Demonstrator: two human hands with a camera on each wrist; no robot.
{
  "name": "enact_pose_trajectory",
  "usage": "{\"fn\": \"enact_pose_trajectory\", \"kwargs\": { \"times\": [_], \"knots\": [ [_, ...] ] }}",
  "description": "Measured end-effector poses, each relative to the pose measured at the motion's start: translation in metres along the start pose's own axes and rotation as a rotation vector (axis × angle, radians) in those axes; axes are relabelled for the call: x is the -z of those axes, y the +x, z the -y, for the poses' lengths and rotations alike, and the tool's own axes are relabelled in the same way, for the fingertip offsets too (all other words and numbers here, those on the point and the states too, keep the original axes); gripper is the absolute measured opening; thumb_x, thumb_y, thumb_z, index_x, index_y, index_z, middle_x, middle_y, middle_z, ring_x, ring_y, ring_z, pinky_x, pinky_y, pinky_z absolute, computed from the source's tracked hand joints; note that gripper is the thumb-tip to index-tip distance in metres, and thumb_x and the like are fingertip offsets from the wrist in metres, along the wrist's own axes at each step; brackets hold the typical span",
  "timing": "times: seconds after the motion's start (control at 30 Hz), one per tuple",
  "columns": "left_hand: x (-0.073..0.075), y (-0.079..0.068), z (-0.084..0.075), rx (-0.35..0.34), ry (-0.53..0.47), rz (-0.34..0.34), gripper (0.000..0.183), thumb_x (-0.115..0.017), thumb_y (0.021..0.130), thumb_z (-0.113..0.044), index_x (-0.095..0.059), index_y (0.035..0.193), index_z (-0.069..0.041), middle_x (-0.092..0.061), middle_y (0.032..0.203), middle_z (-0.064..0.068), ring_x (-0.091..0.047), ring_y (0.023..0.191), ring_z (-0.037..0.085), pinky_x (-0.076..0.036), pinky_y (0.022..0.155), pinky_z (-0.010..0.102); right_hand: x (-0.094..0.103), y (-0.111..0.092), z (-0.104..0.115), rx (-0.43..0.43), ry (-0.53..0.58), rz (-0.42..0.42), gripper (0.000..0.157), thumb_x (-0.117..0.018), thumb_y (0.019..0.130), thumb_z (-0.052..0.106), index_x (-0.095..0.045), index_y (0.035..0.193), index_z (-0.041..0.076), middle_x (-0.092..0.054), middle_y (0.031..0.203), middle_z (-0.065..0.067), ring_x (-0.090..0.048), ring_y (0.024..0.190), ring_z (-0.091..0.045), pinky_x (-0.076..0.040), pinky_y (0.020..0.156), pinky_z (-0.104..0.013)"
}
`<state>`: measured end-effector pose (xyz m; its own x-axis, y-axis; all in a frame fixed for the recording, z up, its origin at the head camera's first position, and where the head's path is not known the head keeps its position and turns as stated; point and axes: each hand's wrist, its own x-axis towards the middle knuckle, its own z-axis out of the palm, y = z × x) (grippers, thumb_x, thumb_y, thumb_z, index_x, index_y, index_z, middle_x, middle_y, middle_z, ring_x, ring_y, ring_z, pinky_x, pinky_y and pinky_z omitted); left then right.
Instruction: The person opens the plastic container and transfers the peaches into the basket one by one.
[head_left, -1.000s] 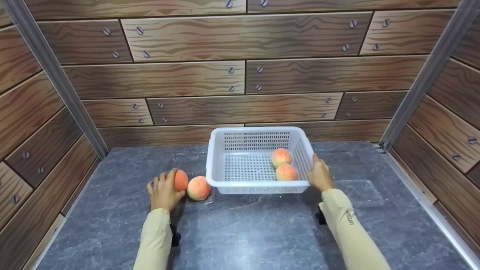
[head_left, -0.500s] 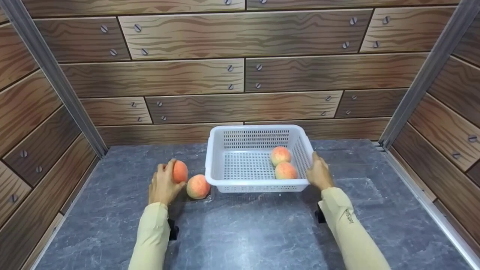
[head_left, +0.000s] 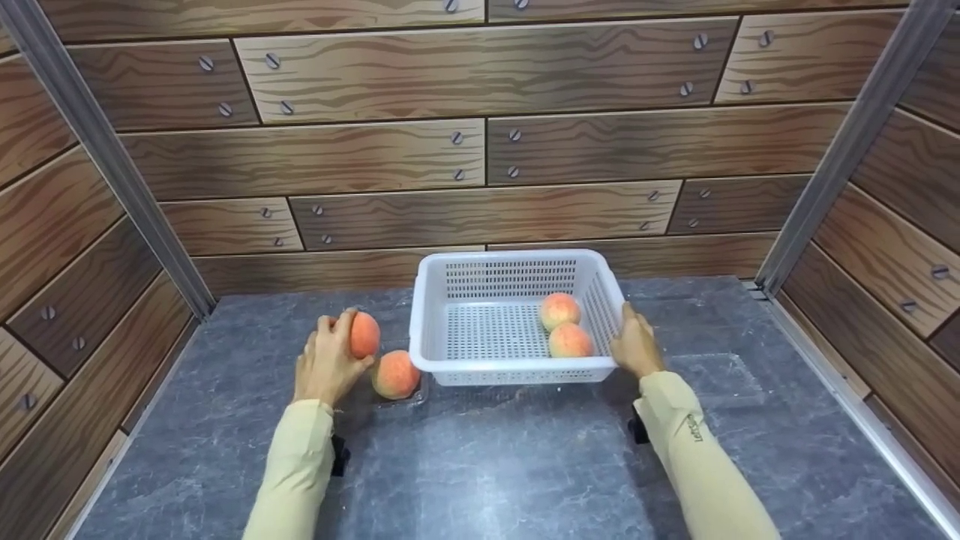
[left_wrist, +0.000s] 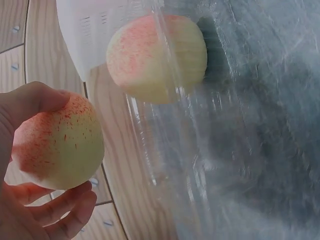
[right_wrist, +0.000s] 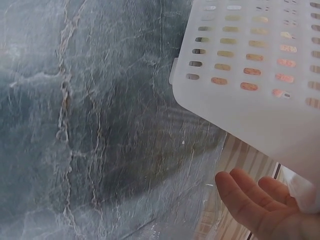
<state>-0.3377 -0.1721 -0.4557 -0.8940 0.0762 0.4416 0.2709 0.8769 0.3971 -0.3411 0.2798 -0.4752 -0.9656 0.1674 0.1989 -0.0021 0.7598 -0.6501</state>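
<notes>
My left hand grips a peach, thumb on one side and fingers round the other. In the left wrist view this held peach is apart from the table. A second peach sits on clear plastic, just left of a white perforated basket. Inside the basket, two peaches, one farther back and one nearer, lie at the right end. My right hand holds the basket's right rim. The right wrist view shows several fingers extended beside the rim; the thumb is hidden there.
A grey marbled table lies beneath everything. Clear plastic lies on it near the left hand, with another clear outline at the right. Wood-patterned walls and metal posts enclose the back and sides.
My left hand has lifted its peach slightly off the table and tilted it upward. The right hand and the basket have stayed nearly in place.
</notes>
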Motion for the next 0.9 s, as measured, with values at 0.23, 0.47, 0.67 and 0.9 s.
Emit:
{"fn": "enact_pose_trajectory", "kwargs": {
  "times": [0.23, 0.47, 0.67, 0.9],
  "knots": [
    [0.013, 0.001, 0.010, -0.063, 0.115, 0.035, 0.074, -0.086, 0.072, -0.016, -0.055, 0.138, -0.002, -0.055, 0.115, 0.031, -0.062, 0.091, 0.050, -0.056, 0.065, 0.063, -0.002, -0.001, 0.001, -0.001, -0.022, -0.007, 0.069, -0.050, 0.082, -0.008, -0.029, 0.146, -0.021, -0.048, 0.128, -0.044, -0.048, 0.120, -0.059, -0.038, 0.107, -0.063],
    [0.015, 0.005, 0.002, -0.075, 0.075, 0.005, 0.073, -0.087, 0.073, -0.018, -0.054, 0.136, -0.001, -0.056, 0.112, 0.031, -0.063, 0.090, 0.050, -0.057, 0.065, 0.062, 0.000, 0.001, 0.000, 0.019, -0.030, -0.029, 0.067, -0.050, 0.082, -0.008, -0.031, 0.145, -0.020, -0.048, 0.128, -0.045, -0.048, 0.120, -0.061, -0.039, 0.106, -0.064],
    [0.009, 0.014, -0.011, -0.119, 0.066, 0.015, 0.072, -0.088, 0.074, -0.023, -0.054, 0.133, -0.001, -0.056, 0.106, 0.030, -0.064, 0.085, 0.050, -0.057, 0.062, 0.062, -0.001, 0.001, 0.000, 0.020, -0.029, -0.036, 0.067, -0.049, 0.082, -0.008, -0.031, 0.144, -0.021, -0.049, 0.126, -0.045, -0.048, 0.119, -0.061, -0.039, 0.105, -0.064],
    [0.009, 0.020, -0.022, -0.132, 0.090, 0.077, 0.075, -0.085, 0.076, -0.026, -0.051, 0.138, 0.000, -0.055, 0.110, 0.030, -0.064, 0.090, 0.050, -0.057, 0.065, 0.061, -0.001, 0.000, 0.002, 0.007, -0.018, -0.025, 0.067, -0.050, 0.082, -0.009, -0.030, 0.145, -0.021, -0.047, 0.128, -0.045, -0.047, 0.121, -0.061, -0.037, 0.108, -0.063]
  ]
}}
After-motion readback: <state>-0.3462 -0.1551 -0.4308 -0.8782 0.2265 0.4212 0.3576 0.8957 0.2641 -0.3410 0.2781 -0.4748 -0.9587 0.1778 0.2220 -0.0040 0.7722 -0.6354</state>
